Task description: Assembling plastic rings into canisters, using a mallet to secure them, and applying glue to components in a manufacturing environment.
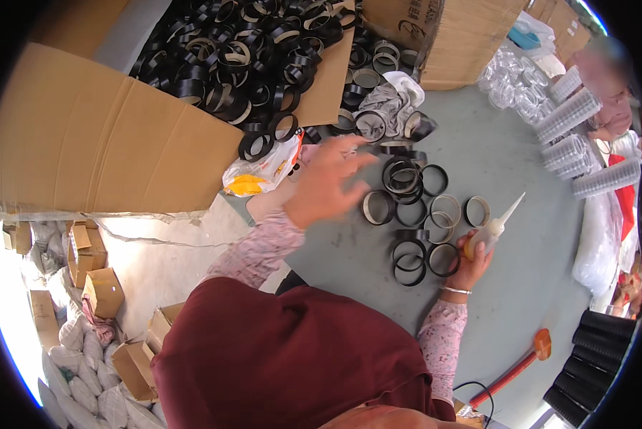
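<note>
While the right hand (pixel 472 263) grips a glue bottle (pixel 491 229) with its white nozzle angled up and to the right, the left hand (pixel 326 182) hovers with spread, empty fingers above the tabletop (pixel 500 150), just left of a cluster of rings (pixel 414 214). These are short black bands, some with pale inner linings, lying flat or leaning on one another between the two hands; the bottle's base sits right beside the nearest rings. Behind them a much larger heap of the same bands fills an open cardboard box (pixel 85 136) and spills toward a crumpled cloth (pixel 392 100) and a yellow-and-white plastic bag (pixel 260 175). To the right stand stacks of clear cups (pixel 571 114), with black tubes (pixel 589 354) and an orange-handled tool (pixel 521 365) lower down. Judging by the layout, the work appears to be at the stage of picking out a ring for gluing, with the bottle ready and nothing yet selected. The next move would call for the left hand to close on a single ring without dragging its neighbours, and to steady it so the nozzle can reach its inner face.
</note>
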Tool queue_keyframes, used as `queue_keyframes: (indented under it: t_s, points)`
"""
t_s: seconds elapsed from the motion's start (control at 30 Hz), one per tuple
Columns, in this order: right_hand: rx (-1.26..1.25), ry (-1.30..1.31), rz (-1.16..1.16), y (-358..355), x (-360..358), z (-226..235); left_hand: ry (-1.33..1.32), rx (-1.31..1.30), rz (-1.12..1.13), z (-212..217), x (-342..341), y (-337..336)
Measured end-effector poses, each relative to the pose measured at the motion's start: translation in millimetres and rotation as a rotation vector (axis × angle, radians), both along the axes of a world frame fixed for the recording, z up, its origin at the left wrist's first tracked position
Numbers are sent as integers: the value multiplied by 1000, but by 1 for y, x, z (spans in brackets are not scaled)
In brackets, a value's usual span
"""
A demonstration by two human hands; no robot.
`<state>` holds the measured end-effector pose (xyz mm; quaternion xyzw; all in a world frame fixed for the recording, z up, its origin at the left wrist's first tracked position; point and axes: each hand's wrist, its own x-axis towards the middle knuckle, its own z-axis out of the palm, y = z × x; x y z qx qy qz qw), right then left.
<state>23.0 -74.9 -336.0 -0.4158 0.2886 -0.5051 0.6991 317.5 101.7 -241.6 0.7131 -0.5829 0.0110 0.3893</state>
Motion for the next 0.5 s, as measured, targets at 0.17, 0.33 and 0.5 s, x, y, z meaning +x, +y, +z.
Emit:
queue_keyframes:
  t_s: [0.17,0.33,0.5]
  points:
    - [76,9,-110,0,2,-5,-335,188,721,-30,75,69]
    - [47,-28,-60,0,7,-6,-277,376,692,-42,90,59]
    - [52,-51,-91,7,36,2,-256,178,561,-34,64,25]
